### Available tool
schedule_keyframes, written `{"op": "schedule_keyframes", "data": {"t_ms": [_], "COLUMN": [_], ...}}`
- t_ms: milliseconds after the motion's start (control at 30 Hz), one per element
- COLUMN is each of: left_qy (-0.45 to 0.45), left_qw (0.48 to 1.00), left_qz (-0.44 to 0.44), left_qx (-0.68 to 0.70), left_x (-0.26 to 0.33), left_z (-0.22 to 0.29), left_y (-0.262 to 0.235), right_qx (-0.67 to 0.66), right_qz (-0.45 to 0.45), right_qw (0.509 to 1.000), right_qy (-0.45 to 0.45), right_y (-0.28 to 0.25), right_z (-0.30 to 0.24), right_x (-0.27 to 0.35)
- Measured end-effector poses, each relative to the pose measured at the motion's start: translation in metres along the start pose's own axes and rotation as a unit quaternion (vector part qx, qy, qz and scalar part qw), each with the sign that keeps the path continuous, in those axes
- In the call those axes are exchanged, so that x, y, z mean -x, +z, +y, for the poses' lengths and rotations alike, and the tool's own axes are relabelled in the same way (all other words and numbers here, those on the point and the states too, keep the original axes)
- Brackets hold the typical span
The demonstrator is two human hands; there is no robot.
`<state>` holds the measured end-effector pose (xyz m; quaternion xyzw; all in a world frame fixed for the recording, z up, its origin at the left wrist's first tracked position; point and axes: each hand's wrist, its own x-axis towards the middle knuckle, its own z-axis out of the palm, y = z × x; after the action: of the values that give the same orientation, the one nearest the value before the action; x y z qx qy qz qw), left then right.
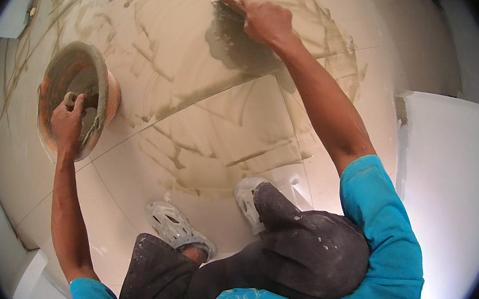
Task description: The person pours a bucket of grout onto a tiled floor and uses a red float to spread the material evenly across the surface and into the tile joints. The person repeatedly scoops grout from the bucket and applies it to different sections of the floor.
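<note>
Right hand point(264, 21) gripping flat grout-smeared spreader point(224, 4), pressing grey paste into far floor tiles point(214, 129); left hand point(67, 123) clamping round orange mortar-crusted bowl point(105, 84) rim, steadying it.

The light is soft and warm, fairly bright over the pale floor point(214, 129). The strongest glow sits at 5 o'clock, where the white wall point(456, 186) washes out near the blue sleeve point(380, 205). A dark shadow lies on the floor just beside the right hand point(264, 20) at 12 o'clock. Fisheye distortion bends the tile joints into curves toward the rim, and a black vignette rings the whole view. The centre is sharp; the edges turn soft and hazy, most at 9 o'clock.
</note>
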<state>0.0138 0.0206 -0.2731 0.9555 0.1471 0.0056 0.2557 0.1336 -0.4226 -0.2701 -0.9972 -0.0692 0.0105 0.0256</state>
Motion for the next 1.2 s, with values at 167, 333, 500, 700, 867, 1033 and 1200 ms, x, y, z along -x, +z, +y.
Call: {"op": "schedule_keyframes", "data": {"t_ms": [167, 333, 500, 700, 867, 1033, 1200], "left_qy": [-0.039, -0.005, -0.003, -0.015, -0.038, -0.05, -0.202], "left_qw": [0.984, 0.984, 0.984, 0.999, 0.998, 0.992, 0.972], "left_qz": [0.022, 0.125, 0.12, 0.033, 0.055, 0.118, 0.056], "left_qx": [-0.175, -0.128, -0.131, 0.007, -0.019, 0.005, 0.103], "left_x": [-0.003, -0.013, -0.027, 0.006, 0.035, 0.038, 0.035], "left_z": [-0.021, -0.039, 0.008, 0.028, 0.023, -0.038, -0.088], "left_y": [-0.034, -0.021, 0.01, -0.009, -0.05, -0.074, -0.069], "right_qx": [-0.2, -0.326, -0.352, -0.337, -0.393, -0.689, -0.764], "right_qz": [-0.015, -0.102, -0.106, -0.051, -0.036, 0.017, 0.1], "right_qw": [0.98, 0.931, 0.929, 0.94, 0.916, 0.701, 0.582], "right_qy": [0.007, -0.127, -0.048, 0.003, 0.071, 0.186, 0.259], "right_y": [-0.037, 0.016, 0.035, 0.015, 0.004, 0.012, 0.034], "right_z": [-0.001, -0.026, -0.01, 0.019, 0.056, 0.118, 0.188], "right_x": [0.024, 0.027, -0.008, -0.008, 0.028, 0.09, 0.166]}}
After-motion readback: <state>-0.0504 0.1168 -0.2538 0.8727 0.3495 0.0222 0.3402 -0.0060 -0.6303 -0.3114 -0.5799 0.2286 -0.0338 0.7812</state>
